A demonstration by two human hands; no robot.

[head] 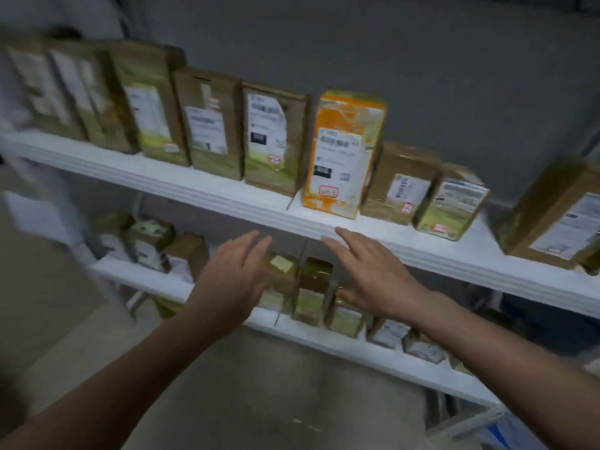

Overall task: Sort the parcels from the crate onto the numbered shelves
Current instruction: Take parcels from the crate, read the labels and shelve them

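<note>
Both my hands are stretched out in front of a white shelf unit, holding nothing. My left hand (pixel 232 280) has straight fingers and hovers just below the upper shelf (pixel 207 193). My right hand (pixel 373 271) is spread flat, its fingertips near the upper shelf's front edge. An orange parcel (pixel 344 154) stands upright on the upper shelf right above my hands, in a row of brown cardboard parcels (pixel 276 138). Small brown parcels (pixel 316 274) stand on the lower shelf (pixel 324 339), partly hidden behind my hands. The crate is not in view.
A larger brown box (pixel 552 216) leans at the right end of the upper shelf. More small parcels (pixel 152 241) fill the lower shelf's left part. A grey wall (pixel 389 43) is behind the unit, and a pale floor (pixel 276 401) lies below.
</note>
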